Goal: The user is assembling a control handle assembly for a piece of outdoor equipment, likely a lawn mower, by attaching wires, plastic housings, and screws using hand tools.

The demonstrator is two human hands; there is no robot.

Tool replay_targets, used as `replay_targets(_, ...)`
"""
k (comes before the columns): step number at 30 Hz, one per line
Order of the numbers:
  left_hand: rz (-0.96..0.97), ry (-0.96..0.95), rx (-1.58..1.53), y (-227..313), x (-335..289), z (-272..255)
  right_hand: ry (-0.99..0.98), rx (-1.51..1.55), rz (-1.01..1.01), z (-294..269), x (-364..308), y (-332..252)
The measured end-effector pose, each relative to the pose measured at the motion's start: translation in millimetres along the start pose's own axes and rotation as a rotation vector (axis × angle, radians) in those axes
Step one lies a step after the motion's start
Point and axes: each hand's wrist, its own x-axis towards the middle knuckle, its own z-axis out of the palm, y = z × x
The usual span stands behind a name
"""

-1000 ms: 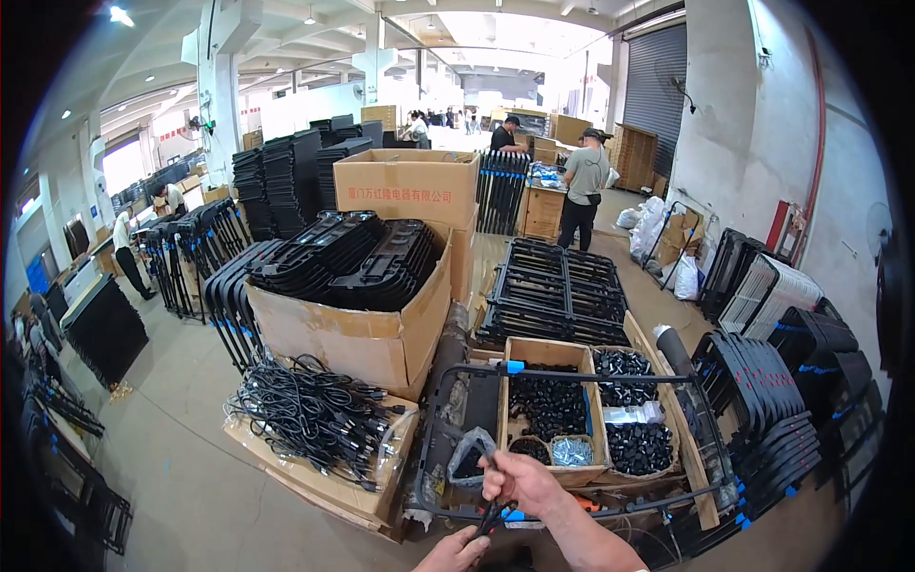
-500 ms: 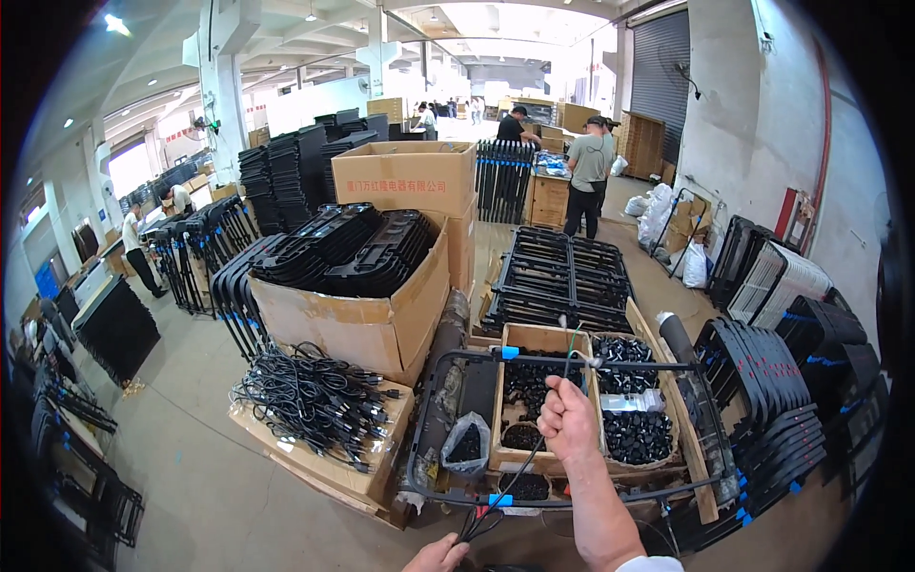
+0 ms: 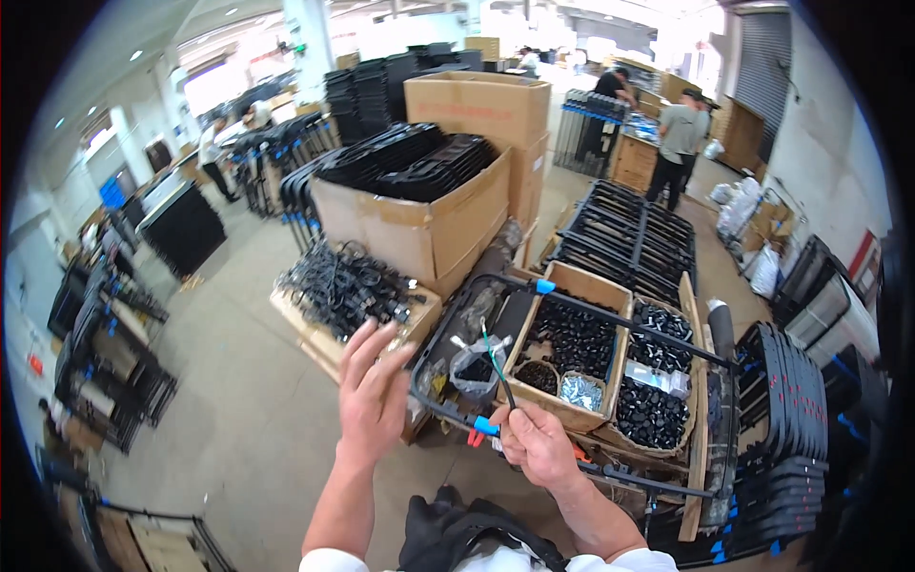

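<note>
A tall, open-topped brown cardboard box (image 3: pixel 381 214), left of the upper centre of the frame, holds stacked black moulded plastic parts (image 3: pixel 419 167). Right of the upper centre lies a stack of black ladder-like metal frames (image 3: pixel 629 238). Below it, a rectangular black tubular metal frame (image 3: pixel 658 483) with blue clips (image 3: pixel 545 286) lies across an unpainted wooden divided box (image 3: pixel 618 362), which contains small black pieces (image 3: pixel 572 334). A tangled heap of black cables with plugs (image 3: pixel 343 291) sits on a cardboard-topped stack left of centre.

At the lower centre, the left hand (image 3: pixel 372 391) is raised and open, its fingers loosely spread; nothing shows in its grasp, and in the picture it stands just below the heap. The right hand (image 3: pixel 538 446), to its right, is closed, thumb and fingers pinching a thin black cable with a green upper length (image 3: pixel 493 353). That cable points up and left from the grip, in front of a clear plastic bag of dark pieces (image 3: pixel 474 367). Small silvery metal screws (image 3: pixel 581 391) fill a compartment near the right hand.
</note>
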Motion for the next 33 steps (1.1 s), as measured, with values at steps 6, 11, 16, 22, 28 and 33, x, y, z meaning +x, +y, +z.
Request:
replay_targets(6, -0.599, -0.506, -0.985, 26.3, -18.5, 32.3, -0.309, -0.023, 0.148, -7.4, -49.2, 7.0)
replay_targets(11, -0.894, -0.745, -1.223, 46.2, -68.7, 29.7, -0.351, -0.100, 0.164, -21.1, -63.6, 19.6)
replay_targets(16, -0.975, -0.166, -1.518, 71.7, -108.1, 40.4, -0.264, -0.021, 0.201, -23.3, -69.4, 47.2)
replay_targets(22, -1.115, 0.100, -1.179, 71.6, -140.1, 51.5, -0.188, 0.058, 0.298, -26.1, -62.9, 87.4)
replay_targets(28, -0.985, 0.073, -0.740, 39.2, -167.9, 56.7, -0.100, 0.197, 0.679, -26.5, -41.4, 118.9)
replay_targets(33, -0.455, -0.291, -0.176, -18.6, -196.7, 57.4, -0.111, 0.244, 0.875, -41.0, -9.7, 161.3)
